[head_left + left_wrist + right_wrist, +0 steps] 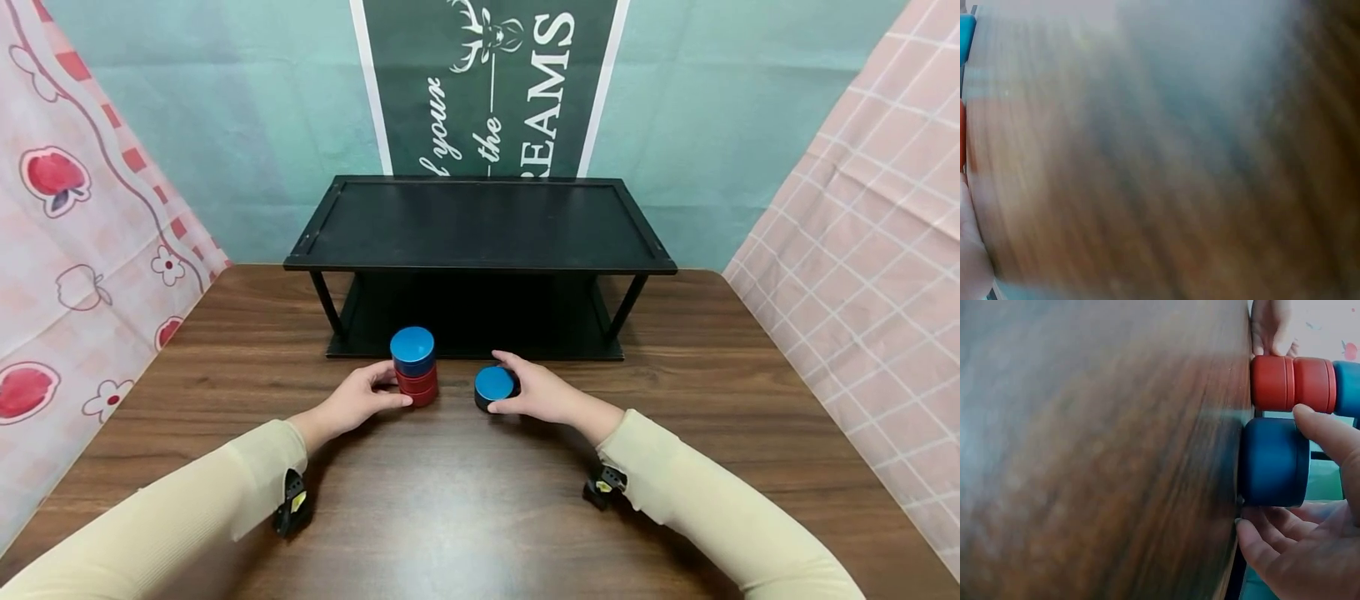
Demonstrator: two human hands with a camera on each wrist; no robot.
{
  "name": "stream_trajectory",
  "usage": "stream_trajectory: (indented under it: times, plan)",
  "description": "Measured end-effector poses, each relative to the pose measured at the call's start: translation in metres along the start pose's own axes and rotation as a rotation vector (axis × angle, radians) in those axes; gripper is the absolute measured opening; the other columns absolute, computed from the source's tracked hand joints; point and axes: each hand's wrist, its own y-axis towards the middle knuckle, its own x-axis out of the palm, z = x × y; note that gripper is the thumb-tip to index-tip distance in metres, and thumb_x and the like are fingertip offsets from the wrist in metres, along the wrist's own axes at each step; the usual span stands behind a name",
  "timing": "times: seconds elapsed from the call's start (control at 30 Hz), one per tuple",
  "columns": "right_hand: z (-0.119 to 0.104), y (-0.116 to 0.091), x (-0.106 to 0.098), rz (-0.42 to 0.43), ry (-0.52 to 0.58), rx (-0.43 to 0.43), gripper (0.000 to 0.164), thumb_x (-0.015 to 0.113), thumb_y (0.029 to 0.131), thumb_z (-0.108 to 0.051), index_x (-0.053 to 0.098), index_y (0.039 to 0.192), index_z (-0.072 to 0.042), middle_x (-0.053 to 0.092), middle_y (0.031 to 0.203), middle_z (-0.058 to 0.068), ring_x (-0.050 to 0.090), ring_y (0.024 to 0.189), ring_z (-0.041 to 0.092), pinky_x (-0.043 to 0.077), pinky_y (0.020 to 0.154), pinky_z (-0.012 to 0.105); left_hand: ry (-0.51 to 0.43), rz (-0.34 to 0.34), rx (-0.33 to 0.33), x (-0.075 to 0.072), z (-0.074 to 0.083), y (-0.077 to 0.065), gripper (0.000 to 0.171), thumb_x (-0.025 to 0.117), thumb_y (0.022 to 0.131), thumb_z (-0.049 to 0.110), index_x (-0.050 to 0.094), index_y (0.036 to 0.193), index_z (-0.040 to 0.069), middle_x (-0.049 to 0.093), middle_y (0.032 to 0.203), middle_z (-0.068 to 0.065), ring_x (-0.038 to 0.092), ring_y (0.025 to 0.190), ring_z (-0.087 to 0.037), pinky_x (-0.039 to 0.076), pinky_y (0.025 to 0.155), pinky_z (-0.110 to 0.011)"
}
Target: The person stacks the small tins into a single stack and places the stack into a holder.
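Two red round tins [417,388] are stacked upright on the table, with a blue round tin [412,346] on top of them. My left hand [356,402] holds the red part of this stack from the left, its thumb on the near side. To the right, a separate blue tin [493,384] rests on the table. Around it curls my right hand [545,392], thumb on one side and fingers on the other, as the blue tin [1274,462] in the right wrist view also shows. In the left wrist view only slivers of the left hand [972,262] and stack appear.
Behind the tins stands a black two-tier rack [480,225], its lower shelf close to both hands. The wooden table [450,500] reaches toward me. Patterned cloths hang left and right, and a green cloth [247,125] hangs behind the rack.
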Motion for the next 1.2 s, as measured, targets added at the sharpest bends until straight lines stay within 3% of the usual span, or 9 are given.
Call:
stream_trajectory:
  times: [0.2, 0.37, 0.73, 1.2]
  plan:
    - [0.000, 0.002, 0.001, 0.019, -0.040, -0.030, 0.068, 0.074, 0.081, -0.025, 0.040, 0.133, 0.001, 0.054, 0.123, 0.018, 0.054, 0.109, 0.027, 0.044, 0.091, 0.043, -0.001, 0.001, 0.012, -0.001, -0.001, -0.002, 0.049, 0.071, 0.083, 0.013, 0.053, 0.126, -0.001, 0.061, 0.117, -0.014, 0.054, 0.109, -0.027, 0.039, 0.095, -0.047]
    - [-0.002, 0.000, -0.002, 0.051, -0.012, -0.037, 0.057, 0.075, 0.080, -0.021, 0.046, 0.126, -0.002, 0.057, 0.116, 0.013, 0.056, 0.102, 0.022, 0.046, 0.087, 0.040, 0.009, 0.006, 0.015, 0.000, -0.002, -0.002, 0.048, 0.071, 0.083, 0.014, 0.053, 0.126, -0.002, 0.061, 0.117, -0.013, 0.055, 0.108, -0.026, 0.040, 0.094, -0.047]
    - [-0.008, -0.002, -0.005, 0.154, 0.067, -0.083, 0.058, 0.072, 0.083, -0.025, 0.046, 0.130, -0.005, 0.054, 0.123, 0.014, 0.056, 0.107, 0.026, 0.048, 0.086, 0.040, 0.012, 0.008, 0.016, 0.000, -0.003, -0.001, 0.049, 0.072, 0.083, 0.014, 0.053, 0.126, -0.001, 0.061, 0.117, -0.013, 0.055, 0.108, -0.025, 0.042, 0.093, -0.044]
    - [-0.016, 0.002, -0.005, 0.263, 0.141, -0.073, 0.061, 0.072, 0.084, -0.024, 0.043, 0.135, -0.006, 0.050, 0.128, 0.012, 0.055, 0.108, 0.024, 0.048, 0.088, 0.037, 0.001, 0.004, 0.013, -0.001, 0.001, -0.002, 0.049, 0.071, 0.083, 0.014, 0.053, 0.126, -0.001, 0.061, 0.117, -0.013, 0.055, 0.108, -0.026, 0.043, 0.092, -0.044]
